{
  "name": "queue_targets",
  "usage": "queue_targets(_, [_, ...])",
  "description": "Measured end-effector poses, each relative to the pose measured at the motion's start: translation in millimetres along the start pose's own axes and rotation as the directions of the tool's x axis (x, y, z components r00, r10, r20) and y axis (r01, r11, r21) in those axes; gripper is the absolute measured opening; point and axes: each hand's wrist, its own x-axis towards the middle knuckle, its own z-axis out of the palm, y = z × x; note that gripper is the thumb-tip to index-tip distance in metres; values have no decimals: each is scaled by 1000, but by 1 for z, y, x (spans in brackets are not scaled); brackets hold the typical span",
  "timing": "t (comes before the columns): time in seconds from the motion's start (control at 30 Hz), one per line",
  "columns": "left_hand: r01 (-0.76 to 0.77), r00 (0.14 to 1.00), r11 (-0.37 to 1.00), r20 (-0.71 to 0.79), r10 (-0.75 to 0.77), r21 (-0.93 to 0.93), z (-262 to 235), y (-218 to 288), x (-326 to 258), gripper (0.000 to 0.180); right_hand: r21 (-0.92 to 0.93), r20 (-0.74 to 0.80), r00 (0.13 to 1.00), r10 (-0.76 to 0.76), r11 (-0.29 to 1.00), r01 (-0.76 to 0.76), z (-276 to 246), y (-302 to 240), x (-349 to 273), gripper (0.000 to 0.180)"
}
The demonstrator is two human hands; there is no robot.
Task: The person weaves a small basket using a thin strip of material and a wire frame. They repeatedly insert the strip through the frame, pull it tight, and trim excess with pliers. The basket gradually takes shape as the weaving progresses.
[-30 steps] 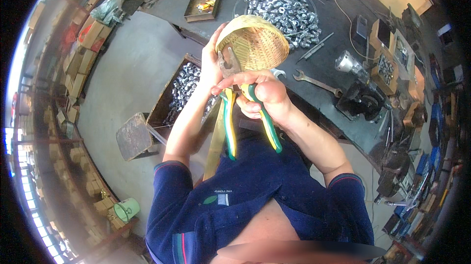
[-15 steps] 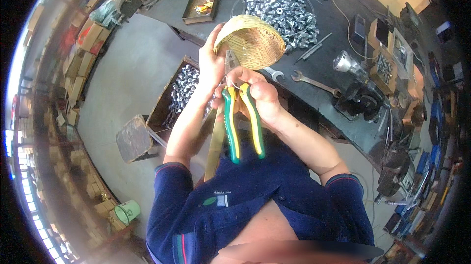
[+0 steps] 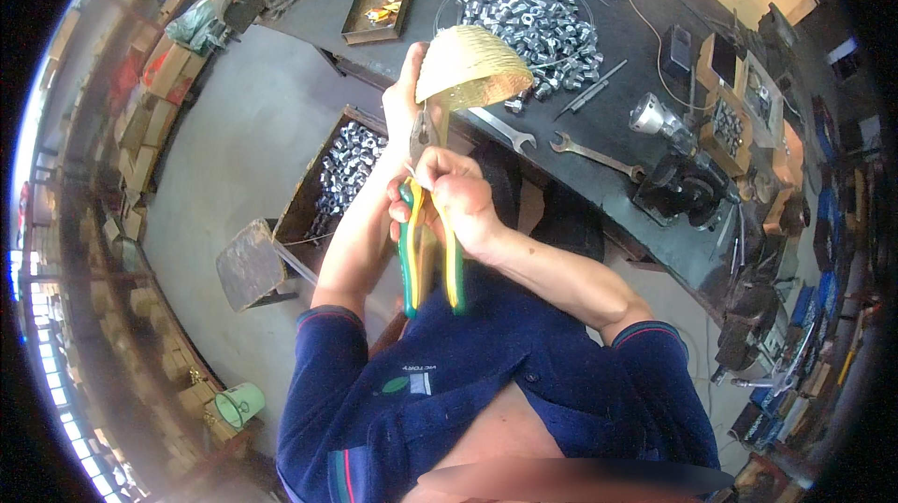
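Holding basket (image 3: 475, 62); fittings (image 3: 344, 165) in box (image 3: 297, 215)

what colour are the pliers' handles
The pliers' handles are green and yellow, best seen in the head view.

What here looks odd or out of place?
The woven basket in the left hand looks askew, tipped with its opening angled downward. Small metal parts could seem spilled, heaped loose on the dark bench, while similar ones sit in a box. Nothing looks clearly damaged.
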Motion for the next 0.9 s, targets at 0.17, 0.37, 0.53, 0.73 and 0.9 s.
queue_targets(0.17, [-63,998,997,22,63,36,8,-17,-3,48,-1,-12,1000,5,1000,-5,-10,3,0,3])
queue_targets(0.37, [-72,997,997,20,72,31,13,-28,-8,55,-29,-59,998,-3,1000,1,-15,9,-3,2])
queue_targets(0.53, [35,999,997,29,-38,71,-12,-38,28,50,-90,99,984,145,987,-137,-17,-20,-2,11])
queue_targets(0.73, [415,909,806,232,-347,-422,-42,-27,52,34,-468,-52,998,47,881,-66,-63,-79,-43,22])
queue_targets(0.9, [666,745,455,494,-448,-591,-29,-16,18,31,-674,-241,780,-577,-479,-563,-105,-123,-40,32])
